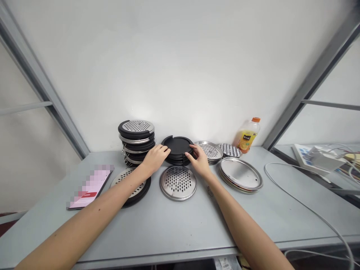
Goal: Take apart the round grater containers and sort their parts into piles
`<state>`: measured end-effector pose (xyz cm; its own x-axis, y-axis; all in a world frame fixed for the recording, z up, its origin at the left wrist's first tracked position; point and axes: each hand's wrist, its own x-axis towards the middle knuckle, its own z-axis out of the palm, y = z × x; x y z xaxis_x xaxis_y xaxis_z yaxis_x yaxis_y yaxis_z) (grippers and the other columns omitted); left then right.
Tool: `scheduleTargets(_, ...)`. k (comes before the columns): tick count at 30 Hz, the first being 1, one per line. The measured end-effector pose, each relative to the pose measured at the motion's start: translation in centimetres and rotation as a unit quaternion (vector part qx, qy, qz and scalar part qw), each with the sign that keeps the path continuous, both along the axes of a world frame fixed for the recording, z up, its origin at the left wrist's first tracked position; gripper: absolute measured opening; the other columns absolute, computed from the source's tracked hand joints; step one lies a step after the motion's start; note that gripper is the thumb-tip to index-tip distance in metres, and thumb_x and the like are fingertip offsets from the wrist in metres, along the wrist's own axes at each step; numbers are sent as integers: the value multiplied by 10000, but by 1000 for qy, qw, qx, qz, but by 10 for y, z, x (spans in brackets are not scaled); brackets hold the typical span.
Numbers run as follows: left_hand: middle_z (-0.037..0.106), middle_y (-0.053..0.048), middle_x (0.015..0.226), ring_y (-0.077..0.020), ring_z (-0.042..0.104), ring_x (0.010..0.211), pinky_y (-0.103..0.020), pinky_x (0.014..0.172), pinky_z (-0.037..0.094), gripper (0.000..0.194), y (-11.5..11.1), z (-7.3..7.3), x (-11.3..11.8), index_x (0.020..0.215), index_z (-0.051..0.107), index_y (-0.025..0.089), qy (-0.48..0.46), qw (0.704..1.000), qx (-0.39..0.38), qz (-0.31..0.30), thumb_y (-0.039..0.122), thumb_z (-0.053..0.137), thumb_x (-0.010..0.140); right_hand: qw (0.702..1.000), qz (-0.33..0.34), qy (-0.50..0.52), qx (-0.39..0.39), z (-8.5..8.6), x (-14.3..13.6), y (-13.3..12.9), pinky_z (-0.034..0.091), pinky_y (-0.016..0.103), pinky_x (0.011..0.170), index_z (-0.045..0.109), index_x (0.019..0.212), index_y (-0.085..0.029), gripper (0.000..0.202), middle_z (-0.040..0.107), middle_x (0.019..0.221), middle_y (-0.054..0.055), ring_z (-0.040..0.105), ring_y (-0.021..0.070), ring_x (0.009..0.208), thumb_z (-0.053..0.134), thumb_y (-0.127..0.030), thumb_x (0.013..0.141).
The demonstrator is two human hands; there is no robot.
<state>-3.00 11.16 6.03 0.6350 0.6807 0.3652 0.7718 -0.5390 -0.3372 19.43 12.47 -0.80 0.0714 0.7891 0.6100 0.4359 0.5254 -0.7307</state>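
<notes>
A stack of black round trays (177, 147) with raised rims sits on the grey table against the wall. My left hand (156, 158) has its bent fingers at the stack's left rim; its thumb is hidden. On the opposite side, my right hand (200, 162) grips the right edge of the top black tray with thumb and fingers. Just in front lies a round metal grater disc (178, 182) with slots. Partly covered by my left forearm is another grater disc (120, 177) in a black holder.
At the left rises a tall stack of black-rimmed grater discs (137, 129). Right of the trays are stacked grater discs (209, 150), a coarse grater plate (230, 150), plain metal discs (240, 172) and an orange-capped juice bottle (249, 137). A phone (91, 187) and a white cable (298, 202) flank them.
</notes>
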Motion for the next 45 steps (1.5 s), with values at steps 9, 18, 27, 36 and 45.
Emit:
scheduleTargets(9,645,-89,1048,-218,576,951,-339,828,469,215,-1,3,1,1048,601,155,-3,1000,10,3,70,472,899,1000,10,13,-5,2,2,1,470,446,1002,598,1175,-191,456,528,1310,145,543,271,1193,618,-475,818)
scheduleTargets(18,643,-84,1062,-228,572,915,-350,779,483,261,-2,3,2,1065,606,176,5,1000,15,0,51,469,881,1000,10,11,-3,1,0,0,459,441,1016,590,1183,-195,443,509,1321,147,516,269,1227,617,-457,827)
scheduleTargets(27,655,-82,1111,-234,575,988,-340,802,504,290,3,9,4,1095,616,172,10,1000,-6,-21,44,474,878,1000,2,-1,6,0,1,0,460,454,1007,585,1189,-205,439,530,1313,145,510,281,1238,613,-456,830)
scheduleTargets(36,652,-84,1135,-231,539,1091,-352,910,500,329,10,6,-1,1130,606,155,-52,994,-65,-69,24,444,875,1000,2,14,2,-3,2,2,460,464,1007,590,1188,-212,439,534,1313,140,508,286,1244,616,-460,827)
scheduleTargets(45,649,-115,1113,-242,538,1106,-389,901,516,314,14,3,-8,1131,612,158,-85,989,-72,-94,49,454,882,999,28,35,-8,-2,4,5,483,448,1000,614,1145,-222,435,529,1309,127,545,275,1204,663,-460,785)
